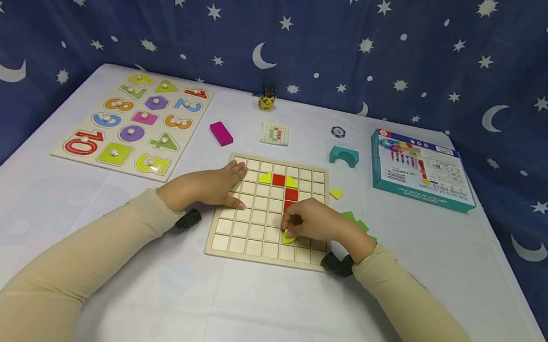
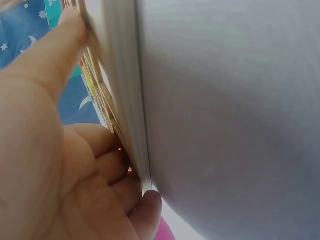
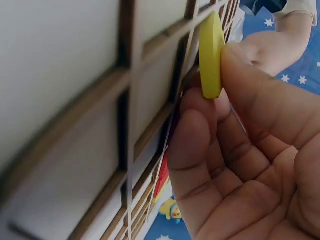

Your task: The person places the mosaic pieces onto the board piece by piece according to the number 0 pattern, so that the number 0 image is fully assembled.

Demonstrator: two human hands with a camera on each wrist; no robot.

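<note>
A wooden grid board (image 1: pixel 249 234) lies on the white table in front of me. Red squares (image 1: pixel 291 194) and yellow curved pieces (image 1: pixel 265 178) sit in its upper cells. My left hand (image 1: pixel 233 186) rests flat on the board's left edge, fingers straight; the left wrist view shows the hand (image 2: pixel 60 150) against the board's rim (image 2: pixel 120 75). My right hand (image 1: pixel 294 228) pinches a yellow piece (image 1: pixel 289 238) over the lower right cells. In the right wrist view, the yellow piece (image 3: pixel 211 55) stands on edge between thumb and fingers (image 3: pixel 200 140) just above the grid (image 3: pixel 75 75).
A number puzzle board (image 1: pixel 136 123) lies at the far left. A pink block (image 1: pixel 221 133), a small pattern card (image 1: pixel 275 133), a teal arch (image 1: pixel 344 156), a round chip (image 1: pixel 338 131) and a toy figure (image 1: pixel 267 97) sit beyond the grid. A box (image 1: pixel 421 170) lies right. Loose yellow (image 1: pixel 336 194) and green pieces (image 1: pixel 355 220) lie beside the board.
</note>
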